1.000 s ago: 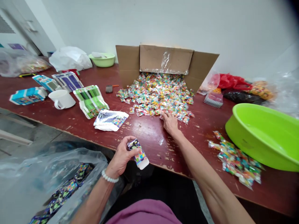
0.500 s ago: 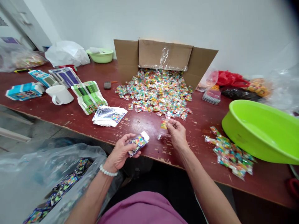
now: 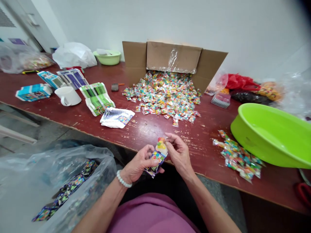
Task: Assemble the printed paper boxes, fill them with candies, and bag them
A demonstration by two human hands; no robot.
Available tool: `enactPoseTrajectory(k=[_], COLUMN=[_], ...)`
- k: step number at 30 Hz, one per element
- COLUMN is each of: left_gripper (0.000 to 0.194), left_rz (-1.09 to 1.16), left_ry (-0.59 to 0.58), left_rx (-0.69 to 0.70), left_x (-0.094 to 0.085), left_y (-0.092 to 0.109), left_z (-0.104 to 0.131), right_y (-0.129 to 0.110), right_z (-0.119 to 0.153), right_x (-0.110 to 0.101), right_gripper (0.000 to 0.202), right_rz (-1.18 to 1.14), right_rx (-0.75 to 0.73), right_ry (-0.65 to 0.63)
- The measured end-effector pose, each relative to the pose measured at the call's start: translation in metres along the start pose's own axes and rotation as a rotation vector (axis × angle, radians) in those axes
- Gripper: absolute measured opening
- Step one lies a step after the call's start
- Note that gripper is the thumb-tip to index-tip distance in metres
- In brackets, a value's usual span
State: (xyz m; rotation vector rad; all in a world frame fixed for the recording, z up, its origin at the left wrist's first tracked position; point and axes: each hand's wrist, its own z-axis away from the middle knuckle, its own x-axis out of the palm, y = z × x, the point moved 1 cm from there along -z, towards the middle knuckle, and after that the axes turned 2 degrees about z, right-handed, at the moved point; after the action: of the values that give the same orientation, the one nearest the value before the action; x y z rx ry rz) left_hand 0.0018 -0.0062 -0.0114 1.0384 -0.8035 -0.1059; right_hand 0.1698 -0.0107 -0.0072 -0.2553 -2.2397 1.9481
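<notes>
My left hand is wrapped round a small purple printed box, tilted, with its open end up and to the right. At that open end a clear candy packet with red, yellow and green pieces sticks partly out. The thumb and fingers of my right hand pinch the packet's edge. Beyond my hands lies a large heap of candy packets, spilling from a cardboard box on its side. A stack of flat purple-and-white cartons rests on the table to the left.
A green basin stands at the right, beside a smaller packet pile. At the left are green cartons, a white mug and blue cartons. A plastic bag of filled boxes hangs below the table edge.
My right hand has brought the packet down and left to the purple box, and the packet is now partly inside. My left hand and the box have shifted right and slightly down.
</notes>
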Motion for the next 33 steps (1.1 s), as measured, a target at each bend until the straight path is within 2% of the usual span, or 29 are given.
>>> enactPoseTrajectory(k=[3,5,10,13,15,17,19,22,24,26,28,30,33], left_gripper=[0.058,0.065,0.055,0.046,0.039,0.042,0.044,0.038,0.037,0.038,0.038,0.037,0.035], left_rz=[-0.035,-0.057,-0.103,-0.124,-0.08,0.003,0.061,0.021,-0.024,-0.034,0.02,0.152,0.364], left_ry=[-0.02,-0.004,0.112,0.19,0.224,0.266,0.303,0.306,0.313,0.329,0.324,0.285,0.225], left_rx=[0.012,0.037,0.125,0.16,0.14,0.091,0.065,0.11,0.133,0.142,0.134,0.069,-0.057], left_x=[0.003,0.005,0.006,0.004,0.003,0.002,0.002,0.007,0.012,0.015,0.016,0.015,0.012], left_y=[0.006,0.009,0.012,0.011,0.009,0.007,0.006,0.006,0.006,0.006,0.005,0.004,0.006], left_z=[0.0,0.0,0.0,-0.001,-0.003,-0.005,-0.006,-0.006,-0.004,-0.002,-0.002,-0.003,-0.004], right_y=[-0.001,-0.001,-0.008,-0.013,-0.015,-0.015,-0.013,-0.007,-0.005,-0.003,-0.003,-0.004,-0.007], right_z=[0.003,0.003,0.001,0.003,0.005,0.007,0.007,0.008,0.009,0.01,0.009,0.009,0.009], right_x=[-0.006,-0.009,-0.015,-0.014,-0.013,-0.011,-0.009,-0.002,0.004,0.008,0.011,0.012,0.01], right_gripper=[0.014,0.013,0.032,0.036,0.035,0.029,0.024,0.037,0.036,0.029,0.021,0.016,0.011], right_rz=[0.125,0.242,0.488,0.587,0.574,0.479,0.298,-0.022,-0.149,-0.184,-0.142,-0.01,0.238], right_rx=[-0.068,-0.143,-0.371,-0.437,-0.445,-0.361,-0.159,0.155,0.245,0.247,0.158,-0.035,-0.331], right_ry=[-0.03,-0.047,-0.159,-0.261,-0.25,-0.176,-0.149,-0.276,-0.366,-0.361,-0.276,-0.174,-0.177])
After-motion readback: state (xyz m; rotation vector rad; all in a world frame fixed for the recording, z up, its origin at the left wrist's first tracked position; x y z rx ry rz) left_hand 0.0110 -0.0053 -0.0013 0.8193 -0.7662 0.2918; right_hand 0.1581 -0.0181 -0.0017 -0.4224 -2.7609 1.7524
